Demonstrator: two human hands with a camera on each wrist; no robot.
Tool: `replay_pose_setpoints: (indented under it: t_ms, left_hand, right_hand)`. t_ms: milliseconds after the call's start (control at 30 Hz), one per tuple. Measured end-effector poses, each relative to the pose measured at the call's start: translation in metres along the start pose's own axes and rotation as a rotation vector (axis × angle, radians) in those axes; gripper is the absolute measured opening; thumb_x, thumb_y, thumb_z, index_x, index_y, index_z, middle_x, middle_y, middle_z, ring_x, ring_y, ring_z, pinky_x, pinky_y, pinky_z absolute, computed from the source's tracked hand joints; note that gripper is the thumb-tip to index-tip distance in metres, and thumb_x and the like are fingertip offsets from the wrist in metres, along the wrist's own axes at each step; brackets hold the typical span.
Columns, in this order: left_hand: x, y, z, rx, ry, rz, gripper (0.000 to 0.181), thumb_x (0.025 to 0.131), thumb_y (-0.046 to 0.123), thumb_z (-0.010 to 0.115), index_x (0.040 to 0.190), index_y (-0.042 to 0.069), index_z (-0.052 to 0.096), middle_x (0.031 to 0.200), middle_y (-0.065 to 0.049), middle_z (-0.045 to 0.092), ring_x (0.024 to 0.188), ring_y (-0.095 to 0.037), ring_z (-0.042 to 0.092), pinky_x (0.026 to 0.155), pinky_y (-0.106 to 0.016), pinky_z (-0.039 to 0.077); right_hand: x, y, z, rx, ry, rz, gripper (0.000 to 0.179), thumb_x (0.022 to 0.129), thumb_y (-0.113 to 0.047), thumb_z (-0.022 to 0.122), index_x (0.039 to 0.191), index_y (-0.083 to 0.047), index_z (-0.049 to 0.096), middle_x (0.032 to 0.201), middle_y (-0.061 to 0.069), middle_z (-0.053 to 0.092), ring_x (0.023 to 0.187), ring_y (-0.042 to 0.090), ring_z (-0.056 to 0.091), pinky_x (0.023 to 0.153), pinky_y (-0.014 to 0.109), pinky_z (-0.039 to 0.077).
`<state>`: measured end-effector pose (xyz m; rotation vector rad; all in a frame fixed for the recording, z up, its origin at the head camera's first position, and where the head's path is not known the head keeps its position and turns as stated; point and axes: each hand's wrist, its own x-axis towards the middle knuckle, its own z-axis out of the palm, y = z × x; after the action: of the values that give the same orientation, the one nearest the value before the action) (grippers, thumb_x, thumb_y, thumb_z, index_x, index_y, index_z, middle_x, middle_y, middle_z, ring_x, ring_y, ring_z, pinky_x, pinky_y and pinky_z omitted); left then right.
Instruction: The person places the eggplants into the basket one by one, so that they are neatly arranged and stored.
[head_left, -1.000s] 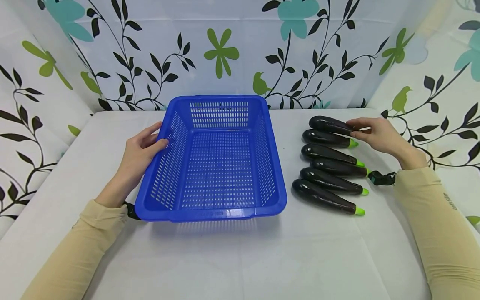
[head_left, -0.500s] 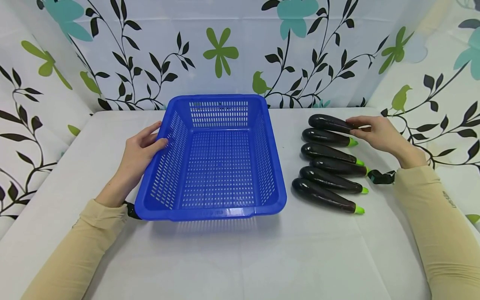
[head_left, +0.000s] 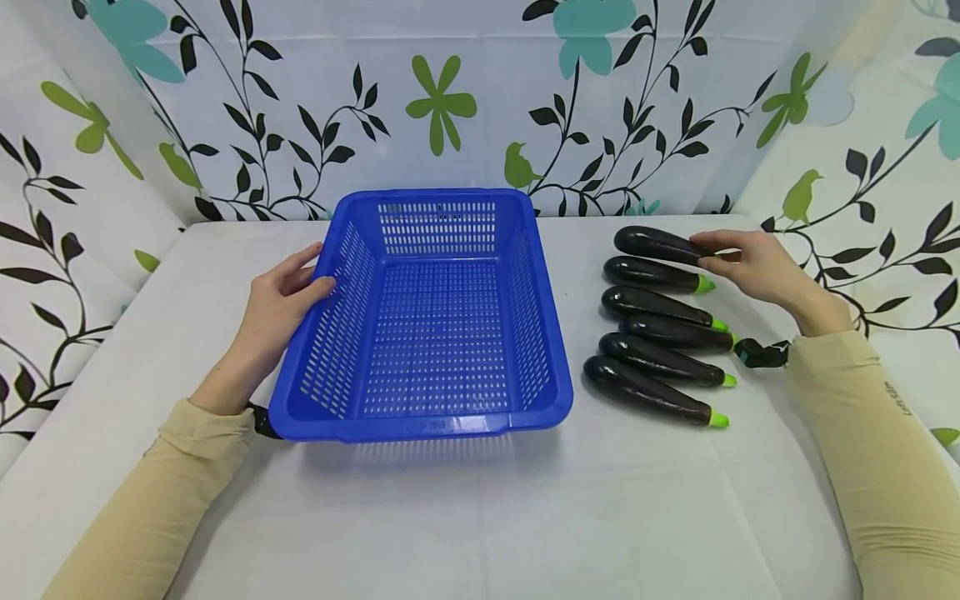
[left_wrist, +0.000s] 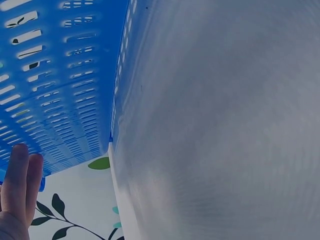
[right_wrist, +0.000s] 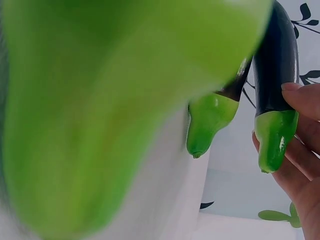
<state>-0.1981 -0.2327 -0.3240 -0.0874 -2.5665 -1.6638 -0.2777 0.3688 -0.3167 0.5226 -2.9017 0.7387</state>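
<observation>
A blue perforated plastic basket (head_left: 442,427) stands on the table in the middle of the head view, its bottom bare. My left hand (head_left: 281,296) grips its left rim, thumb over the edge. In the left wrist view, fingers (left_wrist: 17,175) lie along the outer wall (left_wrist: 107,50). At the right, several glossy dark eggplants (head_left: 651,387) lie in a column, green ends facing right. My right hand (head_left: 761,267) pinches the farthest eggplant (head_left: 652,242) near its stem end. The right wrist view shows thumb and fingers on either side of this eggplant (right_wrist: 275,65), by its green cap.
White cloth covers the table (head_left: 480,517). A patterned curtain (head_left: 450,100) with leaves and flowers rises behind it and along both sides. Close to the right wrist camera, a blurred green eggplant cap (right_wrist: 90,125) fills much of that view.
The farthest eggplant has shifted slightly up and to the left in the head view, with my right hand on it. My left hand and the basket stay where they were.
</observation>
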Motion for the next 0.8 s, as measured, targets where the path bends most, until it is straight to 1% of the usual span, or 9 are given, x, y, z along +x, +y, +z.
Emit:
replay_pose_setpoints:
  t_ms: [67, 167, 200, 233, 400, 433, 467, 633, 800]
  left_hand:
    - [-0.001, 0.001, 0.000, -0.002, 0.003, 0.005, 0.063, 0.102, 0.031, 0.055, 0.158, 0.016, 0.030, 0.147, -0.023, 0.050, 0.097, 0.005, 0.059, 0.076, -0.010, 0.051]
    - [-0.004, 0.003, 0.000, -0.004, 0.009, 0.015, 0.063, 0.102, 0.032, 0.056, 0.158, 0.014, 0.031, 0.146, -0.024, 0.051, 0.096, 0.006, 0.060, 0.076, -0.011, 0.052]
    - [-0.004, 0.003, 0.000, -0.004, 0.010, 0.018, 0.063, 0.102, 0.031, 0.056, 0.158, 0.014, 0.031, 0.145, -0.024, 0.051, 0.095, 0.006, 0.060, 0.076, -0.011, 0.052]
    - [-0.005, 0.003, 0.000, -0.007, 0.009, 0.021, 0.063, 0.102, 0.031, 0.056, 0.158, 0.014, 0.031, 0.146, -0.025, 0.051, 0.095, 0.006, 0.060, 0.076, -0.011, 0.052]
    - [-0.005, 0.004, -0.002, -0.013, 0.007, 0.023, 0.063, 0.102, 0.030, 0.055, 0.158, 0.015, 0.031, 0.146, -0.025, 0.051, 0.096, 0.005, 0.060, 0.075, -0.011, 0.052]
    - [-0.005, 0.004, -0.002, -0.014, 0.007, 0.024, 0.062, 0.102, 0.030, 0.055, 0.158, 0.015, 0.031, 0.146, -0.024, 0.051, 0.096, 0.005, 0.060, 0.075, -0.011, 0.052]
    - [-0.005, 0.004, -0.002, -0.014, 0.007, 0.022, 0.062, 0.102, 0.030, 0.055, 0.158, 0.015, 0.031, 0.146, -0.024, 0.051, 0.096, 0.005, 0.060, 0.076, -0.011, 0.052]
    - [-0.004, 0.003, -0.001, -0.016, 0.007, 0.015, 0.062, 0.103, 0.029, 0.055, 0.158, 0.016, 0.030, 0.146, -0.024, 0.051, 0.096, 0.006, 0.059, 0.075, -0.010, 0.051]
    - [-0.003, 0.001, -0.001, -0.014, -0.001, 0.015, 0.062, 0.103, 0.028, 0.055, 0.158, 0.016, 0.030, 0.146, -0.024, 0.050, 0.095, 0.006, 0.059, 0.076, -0.010, 0.051]
  right_hand:
    - [0.000, -0.001, -0.001, -0.011, 0.008, -0.010, 0.037, 0.099, -0.014, 0.062, 0.134, 0.000, 0.061, 0.129, 0.024, 0.063, 0.111, 0.035, 0.062, 0.077, -0.002, 0.034]
    - [0.001, -0.004, -0.002, -0.016, 0.011, -0.023, 0.037, 0.099, -0.014, 0.062, 0.133, -0.001, 0.062, 0.129, 0.024, 0.064, 0.109, 0.030, 0.064, 0.077, -0.002, 0.035]
    - [0.001, -0.005, -0.003, -0.016, 0.009, -0.023, 0.037, 0.099, -0.014, 0.062, 0.134, -0.002, 0.062, 0.129, 0.024, 0.064, 0.109, 0.031, 0.064, 0.077, -0.002, 0.035]
    - [0.002, -0.006, -0.004, -0.015, 0.008, -0.026, 0.037, 0.099, -0.015, 0.062, 0.134, -0.002, 0.062, 0.128, 0.024, 0.064, 0.107, 0.022, 0.066, 0.076, -0.002, 0.035]
    - [0.010, -0.018, -0.013, -0.009, -0.010, -0.037, 0.039, 0.100, -0.013, 0.060, 0.136, 0.000, 0.059, 0.128, 0.028, 0.062, 0.111, 0.037, 0.065, 0.075, -0.001, 0.035]
    - [0.011, -0.022, -0.015, -0.007, -0.013, -0.041, 0.039, 0.100, -0.013, 0.060, 0.136, 0.000, 0.059, 0.129, 0.028, 0.062, 0.111, 0.038, 0.065, 0.075, -0.001, 0.035]
    - [0.013, -0.026, -0.017, -0.008, -0.017, -0.044, 0.039, 0.100, -0.012, 0.059, 0.136, 0.001, 0.058, 0.129, 0.028, 0.061, 0.112, 0.048, 0.061, 0.075, 0.000, 0.035]
    - [0.022, -0.044, -0.022, -0.002, -0.016, -0.069, 0.039, 0.101, -0.014, 0.058, 0.138, -0.001, 0.058, 0.130, 0.026, 0.062, 0.111, 0.048, 0.062, 0.075, 0.001, 0.036]
    - [0.028, -0.059, -0.021, 0.006, -0.030, -0.090, 0.040, 0.101, -0.016, 0.058, 0.138, -0.002, 0.057, 0.133, 0.024, 0.061, 0.113, 0.046, 0.063, 0.076, 0.001, 0.036]
